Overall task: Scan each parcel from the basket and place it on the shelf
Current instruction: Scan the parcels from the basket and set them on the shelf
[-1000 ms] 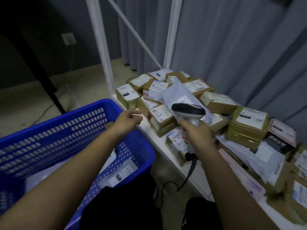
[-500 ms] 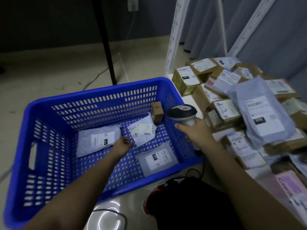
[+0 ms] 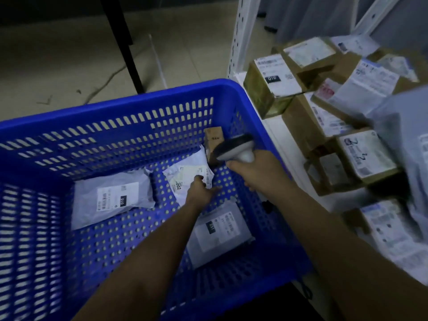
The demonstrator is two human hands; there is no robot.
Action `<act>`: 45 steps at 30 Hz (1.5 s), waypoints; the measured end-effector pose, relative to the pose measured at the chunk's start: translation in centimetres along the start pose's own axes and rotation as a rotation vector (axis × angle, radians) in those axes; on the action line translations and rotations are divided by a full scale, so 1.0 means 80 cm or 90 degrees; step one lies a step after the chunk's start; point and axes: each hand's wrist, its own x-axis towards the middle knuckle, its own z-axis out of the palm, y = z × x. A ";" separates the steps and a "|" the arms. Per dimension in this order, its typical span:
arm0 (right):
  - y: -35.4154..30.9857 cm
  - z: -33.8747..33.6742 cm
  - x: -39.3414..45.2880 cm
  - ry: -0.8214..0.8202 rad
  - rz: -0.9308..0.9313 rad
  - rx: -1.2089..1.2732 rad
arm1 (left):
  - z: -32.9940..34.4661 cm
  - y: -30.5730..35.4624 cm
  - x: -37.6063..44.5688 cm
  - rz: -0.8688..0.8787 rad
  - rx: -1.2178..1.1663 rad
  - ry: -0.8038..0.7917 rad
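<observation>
We see the left hand (image 3: 201,190) reaching down into the blue basket (image 3: 111,119), its fingers stretched forward and resting on a crumpled white parcel (image 3: 188,174) that lies on the basket floor just under and beyond the fingertips. Whether the fingers have any grip on it we cannot tell; they look straight rather than curled.

The right hand (image 3: 257,172) is just to the right of the left one, above the basket's right side, clamped around the handle of a grey barcode scanner (image 3: 234,148) whose head points toward the basket's far corner. Just beyond the scanner head a small brown box (image 3: 214,137) stands against the far wall of the basket.

To the left of the left hand, a flat grey mailer (image 3: 111,198) lies label up on the basket floor. Nearer to us, under the left forearm, lies another grey mailer (image 3: 222,230) with a dark label patch.

To the right of the right hand, past the basket rim, the white shelf (image 3: 275,128) carries a heap of labelled cardboard boxes (image 3: 271,82) and soft bags, with a white perforated upright (image 3: 240,31) rising at its far corner. Beyond the basket we see a pale floor (image 3: 58,54) and a dark slanted leg (image 3: 125,42).
</observation>
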 end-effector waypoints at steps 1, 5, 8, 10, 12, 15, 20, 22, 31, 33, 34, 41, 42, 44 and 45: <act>-0.001 0.001 0.008 -0.001 -0.010 -0.024 | 0.009 -0.001 0.013 -0.016 0.016 0.004; -0.001 0.003 0.036 -0.013 -0.025 -0.077 | 0.034 -0.002 0.050 -0.074 0.081 0.042; -0.003 0.005 0.050 -0.024 -0.036 -0.086 | 0.037 -0.004 0.073 -0.059 0.096 0.103; -0.006 0.008 0.055 -0.020 -0.036 -0.065 | 0.034 -0.006 0.083 -0.030 0.097 0.139; -0.007 0.008 0.054 -0.009 -0.032 -0.035 | 0.031 -0.008 0.083 -0.018 0.075 0.168; -0.007 -0.001 0.039 0.010 -0.045 -0.023 | 0.018 -0.005 0.054 0.014 0.052 0.192; -0.015 -0.043 -0.026 0.044 -0.007 0.075 | -0.018 0.022 -0.042 0.157 -0.014 0.206; -0.014 -0.064 -0.064 0.077 0.029 0.120 | -0.030 0.042 -0.096 0.231 -0.052 0.200; -0.035 -0.125 -0.287 0.275 -0.065 0.265 | -0.061 0.197 -0.343 0.368 -0.335 -0.014; -0.047 -0.131 -0.332 0.318 -0.103 0.287 | -0.061 0.228 -0.400 0.408 -0.330 -0.053; -0.054 -0.134 -0.355 0.342 -0.129 0.292 | -0.059 0.242 -0.427 0.417 -0.323 -0.071; -0.072 -0.170 -0.492 0.670 -0.189 0.380 | -0.046 0.282 -0.588 0.506 -0.281 -0.308; -0.072 -0.180 -0.509 0.692 -0.176 0.407 | -0.047 0.281 -0.601 0.534 -0.256 -0.302; -0.068 -0.199 -0.543 0.720 -0.150 0.438 | -0.050 0.278 -0.616 0.576 -0.196 -0.250; -0.063 -0.207 -0.558 0.728 -0.134 0.445 | -0.052 0.275 -0.619 0.579 -0.166 -0.217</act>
